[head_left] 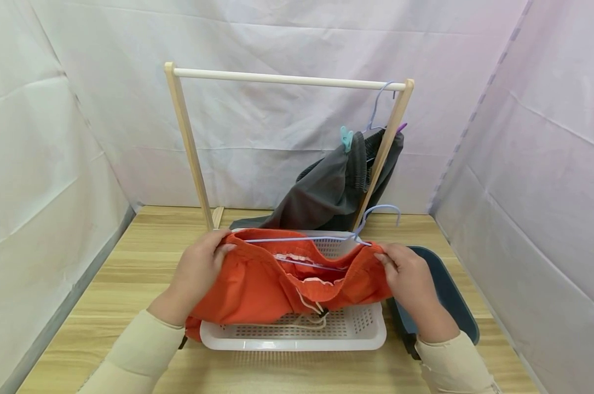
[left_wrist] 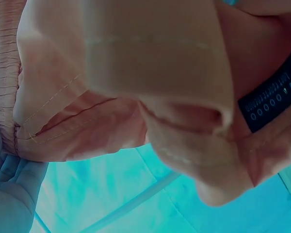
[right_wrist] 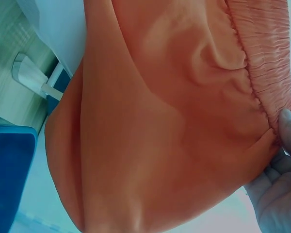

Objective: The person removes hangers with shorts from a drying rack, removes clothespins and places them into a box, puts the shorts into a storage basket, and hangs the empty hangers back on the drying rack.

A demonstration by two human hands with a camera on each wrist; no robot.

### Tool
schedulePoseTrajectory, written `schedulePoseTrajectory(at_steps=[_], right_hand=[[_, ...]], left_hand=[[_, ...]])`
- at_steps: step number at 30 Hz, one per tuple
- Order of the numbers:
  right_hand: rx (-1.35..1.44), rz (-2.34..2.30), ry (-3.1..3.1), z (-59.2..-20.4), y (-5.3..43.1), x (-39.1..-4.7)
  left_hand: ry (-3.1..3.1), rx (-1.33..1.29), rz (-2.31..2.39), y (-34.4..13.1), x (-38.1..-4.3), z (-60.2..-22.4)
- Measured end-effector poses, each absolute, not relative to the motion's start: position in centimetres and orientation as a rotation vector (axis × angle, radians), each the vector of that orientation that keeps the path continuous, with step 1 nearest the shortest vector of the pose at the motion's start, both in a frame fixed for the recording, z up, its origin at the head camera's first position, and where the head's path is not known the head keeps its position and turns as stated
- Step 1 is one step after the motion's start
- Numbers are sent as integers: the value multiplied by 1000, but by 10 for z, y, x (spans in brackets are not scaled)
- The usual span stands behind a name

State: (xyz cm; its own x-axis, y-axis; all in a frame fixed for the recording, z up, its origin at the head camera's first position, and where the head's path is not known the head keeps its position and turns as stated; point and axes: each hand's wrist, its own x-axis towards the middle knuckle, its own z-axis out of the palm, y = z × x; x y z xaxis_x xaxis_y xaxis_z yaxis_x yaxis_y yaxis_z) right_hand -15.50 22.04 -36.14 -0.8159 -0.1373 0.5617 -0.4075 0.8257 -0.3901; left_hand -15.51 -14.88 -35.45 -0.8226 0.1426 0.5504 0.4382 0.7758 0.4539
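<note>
Orange drawstring shorts [head_left: 257,290] are stretched between both hands over a white basket [head_left: 297,343]. My left hand [head_left: 198,268] pinches one end of the elastic waistband, and my right hand [head_left: 407,273] pinches the other end. Inside the waist opening lies a light-blue hanger [head_left: 297,239]; its hook rises free near the right hand. In the left wrist view the shorts [left_wrist: 184,63] show a dark label and stitched seams beside the left fingers [left_wrist: 24,179]. The right thumb [right_wrist: 290,127] presses on the gathered waistband in the right wrist view.
Behind the basket stands a rack with a white rail [head_left: 287,80] and wooden posts. Dark grey trousers [head_left: 321,191] hang at its right end from another blue hanger [head_left: 375,106], with a teal clothespin [head_left: 346,139] on the waistband. A dark blue bin [head_left: 454,295] sits right of the basket.
</note>
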Motion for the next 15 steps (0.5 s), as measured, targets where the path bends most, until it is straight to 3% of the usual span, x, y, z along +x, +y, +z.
schedulePoseTrajectory(at_steps=[7, 15], right_hand=[[324, 783, -2389, -359, 230, -152], [294, 802, -2394, -355, 232, -150]], left_hand=[[-2511, -315, -878, -158, -155, -355], [-2507, -369, -838, -161, -153, -358]])
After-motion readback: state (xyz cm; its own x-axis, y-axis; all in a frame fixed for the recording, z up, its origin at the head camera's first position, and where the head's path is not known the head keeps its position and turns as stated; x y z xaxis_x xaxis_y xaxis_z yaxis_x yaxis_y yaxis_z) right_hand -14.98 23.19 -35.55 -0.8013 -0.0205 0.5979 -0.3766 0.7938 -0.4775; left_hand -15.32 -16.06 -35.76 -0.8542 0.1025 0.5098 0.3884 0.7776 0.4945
